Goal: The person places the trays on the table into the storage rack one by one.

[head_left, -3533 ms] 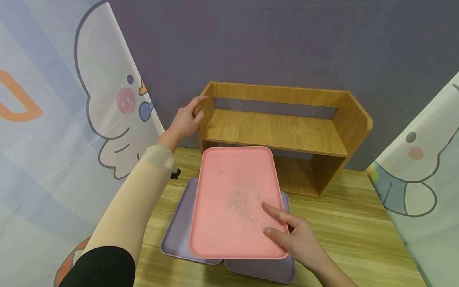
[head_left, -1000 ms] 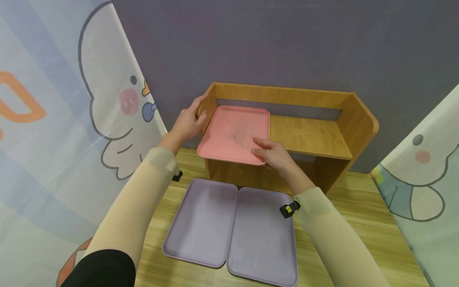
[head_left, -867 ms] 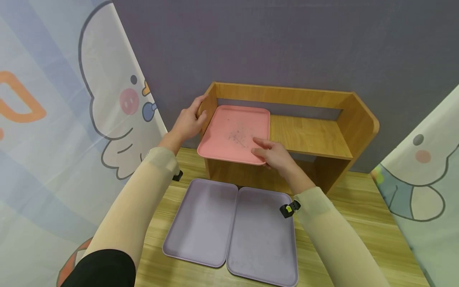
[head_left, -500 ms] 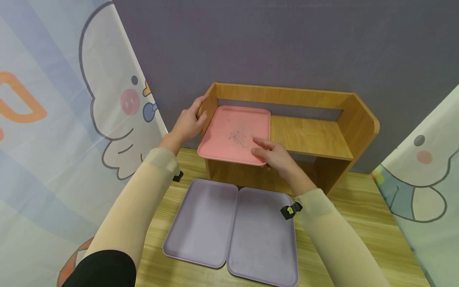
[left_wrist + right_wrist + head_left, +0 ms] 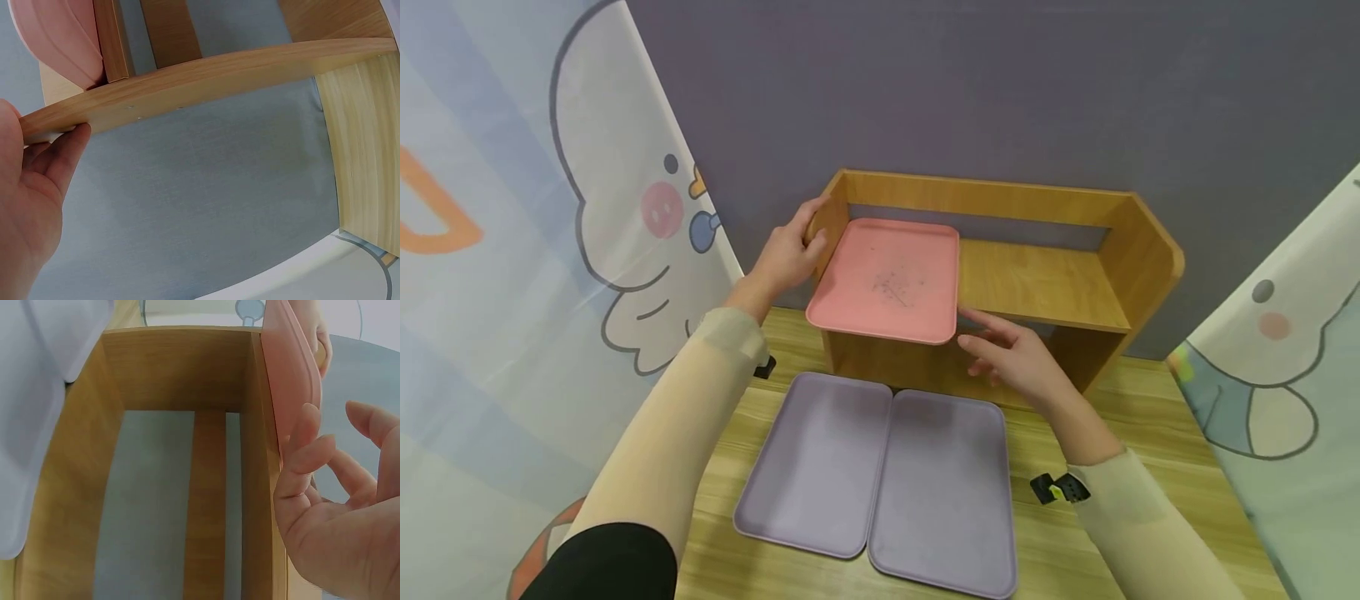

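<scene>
A pink tray [image 5: 895,279] lies on the left half of the upper board of a small wooden shelf [image 5: 1045,283], its front edge jutting out past the board. My left hand [image 5: 782,254] grips the shelf's left side panel; in the left wrist view the thumb and fingers of that hand [image 5: 37,187] pinch the panel's edge. Off the tray's front right corner is my right hand [image 5: 1018,358], its fingers loosely spread and holding nothing. The right wrist view has this hand [image 5: 344,506] close to the tray's edge [image 5: 294,381]; whether a fingertip touches it I cannot tell.
Two lilac trays [image 5: 816,467] [image 5: 943,492] lie side by side on the wood-grain table [image 5: 1097,517] before the shelf. A grey partition [image 5: 985,92] stands behind. Cartoon-printed cloths [image 5: 497,375] hang left and right.
The pink tray went from above the lilac trays up onto the shelf's upper board. Just now my right hand let go of it and drew back right and down. My left hand stays on the panel.
</scene>
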`<state>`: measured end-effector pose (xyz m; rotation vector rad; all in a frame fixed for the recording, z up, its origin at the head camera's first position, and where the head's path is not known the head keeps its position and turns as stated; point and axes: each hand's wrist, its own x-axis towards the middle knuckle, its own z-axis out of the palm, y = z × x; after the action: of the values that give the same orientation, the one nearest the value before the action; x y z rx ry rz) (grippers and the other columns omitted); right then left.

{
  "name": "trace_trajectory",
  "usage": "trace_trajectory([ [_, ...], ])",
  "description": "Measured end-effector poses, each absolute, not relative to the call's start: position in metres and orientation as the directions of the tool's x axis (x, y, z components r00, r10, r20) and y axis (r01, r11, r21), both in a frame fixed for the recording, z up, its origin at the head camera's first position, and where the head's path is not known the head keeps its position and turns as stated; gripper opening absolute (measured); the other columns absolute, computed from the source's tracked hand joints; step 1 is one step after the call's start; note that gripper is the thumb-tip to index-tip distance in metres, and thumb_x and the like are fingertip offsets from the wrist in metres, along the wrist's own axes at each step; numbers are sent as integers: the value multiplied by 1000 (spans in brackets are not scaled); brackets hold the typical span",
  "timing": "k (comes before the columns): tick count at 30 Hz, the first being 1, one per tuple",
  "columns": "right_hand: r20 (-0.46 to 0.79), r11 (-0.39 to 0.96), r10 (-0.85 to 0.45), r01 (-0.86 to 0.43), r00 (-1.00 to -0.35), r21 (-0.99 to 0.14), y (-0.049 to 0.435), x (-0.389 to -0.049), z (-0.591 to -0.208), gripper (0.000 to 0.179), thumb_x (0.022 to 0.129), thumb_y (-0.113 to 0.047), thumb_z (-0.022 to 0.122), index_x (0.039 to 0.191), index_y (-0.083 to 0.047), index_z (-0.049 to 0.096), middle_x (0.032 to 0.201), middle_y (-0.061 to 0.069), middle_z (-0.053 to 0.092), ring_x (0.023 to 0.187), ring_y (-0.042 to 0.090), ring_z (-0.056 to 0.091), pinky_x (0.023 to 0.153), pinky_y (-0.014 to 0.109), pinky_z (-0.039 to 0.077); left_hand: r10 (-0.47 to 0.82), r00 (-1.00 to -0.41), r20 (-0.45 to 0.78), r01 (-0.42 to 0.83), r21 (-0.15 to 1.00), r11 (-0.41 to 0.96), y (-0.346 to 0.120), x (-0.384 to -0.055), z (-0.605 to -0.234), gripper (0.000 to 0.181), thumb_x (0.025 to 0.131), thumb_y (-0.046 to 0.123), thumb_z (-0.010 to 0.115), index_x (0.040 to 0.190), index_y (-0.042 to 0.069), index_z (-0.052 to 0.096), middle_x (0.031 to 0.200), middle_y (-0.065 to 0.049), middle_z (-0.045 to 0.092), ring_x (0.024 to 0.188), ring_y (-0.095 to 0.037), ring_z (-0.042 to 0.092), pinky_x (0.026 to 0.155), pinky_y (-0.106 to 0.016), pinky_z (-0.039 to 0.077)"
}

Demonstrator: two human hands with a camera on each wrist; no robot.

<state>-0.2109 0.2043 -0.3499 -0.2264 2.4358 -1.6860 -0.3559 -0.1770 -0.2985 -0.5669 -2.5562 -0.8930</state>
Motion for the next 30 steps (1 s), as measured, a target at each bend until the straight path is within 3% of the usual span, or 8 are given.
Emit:
trace_trajectory([
  [4,-44,367,-247,-51,-968,-929,225,-190,-364,61,107,-40,73,164,-31,55,125,12,62,91,19,70,73,29,56,241,-851,467,481,508,715,-179,-358,-301,58,114,28,49,171,27,38,58,3,41,52,-18,43,60,-38,42],
  [9,-49,365,-305,-69,-951,-928,252,-158,-412,56,109,-32,71,162,-25,57,119,14,66,88,24,69,66,32,56,245,-852,463,484,515,707,-177,-358,-301,59,113,24,52,171,26,38,58,3,43,52,-18,44,60,-39,43],
  [15,-180,354,-381,37,-907,-935,277,-123,-479,57,110,-24,68,164,-13,54,120,13,70,84,19,70,66,32,56,241,-859,452,473,520,711,-177,-358,-300,59,114,26,51,171,28,38,58,3,43,51,-18,45,58,-38,44],
  [21,-239,365,-424,77,-873,-928,291,-102,-521,59,111,-24,67,164,-4,50,114,9,68,82,16,70,65,31,58,231,-855,465,473,512,717,-181,-358,-300,58,114,27,50,170,27,38,58,3,42,50,-18,45,59,-38,44],
  [25,-225,358,-438,61,-870,-932,293,-90,-540,58,109,-20,69,160,1,53,104,1,67,75,6,63,62,26,56,241,-850,468,481,504,717,-183,-360,-300,58,114,28,50,171,26,38,58,2,43,51,-18,46,59,-38,45],
  [30,-120,342,-475,-57,-872,-938,288,-83,-555,55,105,-15,74,153,8,58,99,-4,65,74,-1,56,59,23,51,223,-856,467,467,510,723,-185,-360,-299,57,113,28,50,170,29,39,59,2,46,52,-19,49,60,-38,46],
])
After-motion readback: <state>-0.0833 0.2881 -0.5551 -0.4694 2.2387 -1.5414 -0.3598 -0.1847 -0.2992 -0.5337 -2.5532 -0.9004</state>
